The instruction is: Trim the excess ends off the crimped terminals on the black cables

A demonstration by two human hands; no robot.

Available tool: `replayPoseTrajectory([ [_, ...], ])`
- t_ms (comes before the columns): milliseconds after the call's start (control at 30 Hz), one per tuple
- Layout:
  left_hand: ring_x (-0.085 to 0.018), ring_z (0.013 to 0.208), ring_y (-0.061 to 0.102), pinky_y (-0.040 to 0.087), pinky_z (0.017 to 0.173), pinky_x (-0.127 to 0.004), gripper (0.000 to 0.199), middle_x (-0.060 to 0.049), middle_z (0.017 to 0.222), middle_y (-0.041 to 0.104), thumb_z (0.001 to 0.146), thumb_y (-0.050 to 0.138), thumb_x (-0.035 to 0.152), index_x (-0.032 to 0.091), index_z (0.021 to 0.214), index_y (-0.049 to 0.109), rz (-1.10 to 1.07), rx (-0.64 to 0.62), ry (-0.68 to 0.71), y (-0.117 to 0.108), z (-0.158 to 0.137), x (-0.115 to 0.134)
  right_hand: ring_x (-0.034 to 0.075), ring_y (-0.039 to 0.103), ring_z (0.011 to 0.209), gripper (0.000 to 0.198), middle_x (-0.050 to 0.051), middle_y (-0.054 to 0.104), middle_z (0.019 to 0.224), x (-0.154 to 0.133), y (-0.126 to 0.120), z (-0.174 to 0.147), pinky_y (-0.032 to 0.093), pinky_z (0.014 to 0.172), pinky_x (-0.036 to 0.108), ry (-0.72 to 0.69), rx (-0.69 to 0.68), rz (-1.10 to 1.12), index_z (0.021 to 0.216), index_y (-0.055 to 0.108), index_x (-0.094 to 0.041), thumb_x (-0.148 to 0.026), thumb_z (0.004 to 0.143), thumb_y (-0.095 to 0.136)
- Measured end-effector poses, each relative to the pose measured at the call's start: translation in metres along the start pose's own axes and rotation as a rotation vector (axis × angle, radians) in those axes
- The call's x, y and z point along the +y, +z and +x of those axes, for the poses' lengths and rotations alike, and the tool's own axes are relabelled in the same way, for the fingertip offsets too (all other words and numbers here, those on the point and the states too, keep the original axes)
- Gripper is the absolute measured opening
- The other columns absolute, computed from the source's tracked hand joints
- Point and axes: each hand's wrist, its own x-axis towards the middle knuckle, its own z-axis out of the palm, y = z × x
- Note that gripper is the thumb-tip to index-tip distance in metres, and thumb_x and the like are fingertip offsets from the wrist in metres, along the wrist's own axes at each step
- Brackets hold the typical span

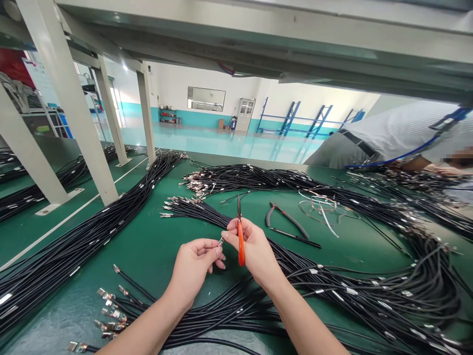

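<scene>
My left hand [194, 268] is closed in a pinch on a cable end with a small metal connector [220, 242]. My right hand [254, 246] has red-handled scissors [241, 244] tucked in it, their dark blades pointing away from me. The thumb and fingertips of that hand also touch the connector, so both hands meet there. Beyond them lies a bundle of black cables [207, 211] with metal tips. Below my hands, more black cables [218, 315] fan out to the left, ending in metal connectors [114, 314].
Grey-handled pliers [286, 219] and a slim black tool [295, 237] lie right of my hands, near loose wire scraps [325, 209]. A long cable bundle [121, 212] runs along the left. Shelf posts [70, 98] stand left; another person [369, 133] leans over the green table at right.
</scene>
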Motion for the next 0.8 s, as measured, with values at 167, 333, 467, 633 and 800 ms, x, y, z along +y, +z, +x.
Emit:
replayPoseTrajectory([
  [167,-0.01,0.05,0.054,0.033,0.044,-0.019,0.018,-0.007,0.063,0.063,0.068,0.063,0.025,0.008,0.076,0.062,-0.083,-0.029,-0.028,-0.0011,-0.0005,0.0002,0.011,0.045,0.06,0.021,-0.004,0.049,0.063,0.0011,0.0,0.0006,0.037,0.058,0.024,-0.005,-0.01,0.028,0.076,0.052,-0.018,-0.031,0.065,0.064],
  [333,-0.01,0.05,0.054,0.031,0.042,-0.018,0.018,-0.007,0.062,0.063,0.069,0.063,0.026,0.009,0.072,0.063,-0.093,-0.058,-0.043,-0.001,-0.0009,0.0006,0.01,0.044,0.057,0.021,-0.006,0.048,0.06,0.0003,0.0023,-0.0004,0.037,0.057,0.023,-0.003,-0.003,0.062,0.075,0.052,-0.018,-0.027,0.063,0.066],
  [467,-0.011,0.05,0.054,0.03,0.042,-0.019,0.017,-0.007,0.062,0.062,0.069,0.062,0.026,0.009,0.071,0.063,-0.097,-0.068,-0.048,-0.0012,-0.0004,-0.0004,0.009,0.044,0.056,0.019,-0.006,0.048,0.059,-0.0005,0.0028,-0.0009,0.036,0.056,0.023,-0.001,-0.021,0.065,0.075,0.053,-0.018,-0.027,0.064,0.066],
  [633,-0.011,0.052,0.055,0.031,0.045,-0.02,0.015,-0.006,0.061,0.062,0.069,0.062,0.025,0.01,0.071,0.064,-0.095,-0.096,-0.078,-0.002,0.0003,0.0005,0.01,0.044,0.057,0.02,-0.006,0.049,0.058,-0.0001,0.0027,-0.0012,0.035,0.056,0.022,0.016,-0.026,0.065,0.075,0.052,-0.018,-0.027,0.064,0.066],
  [800,-0.012,0.063,0.053,0.033,0.052,-0.02,0.014,-0.005,0.069,0.063,0.066,0.065,0.024,0.012,0.074,0.067,-0.09,-0.049,-0.051,-0.0032,0.0006,-0.0013,0.01,0.043,0.057,0.021,-0.006,0.048,0.06,0.0017,0.0038,-0.0007,0.036,0.056,0.023,0.027,-0.01,0.084,0.077,0.052,-0.017,-0.028,0.065,0.065],
])
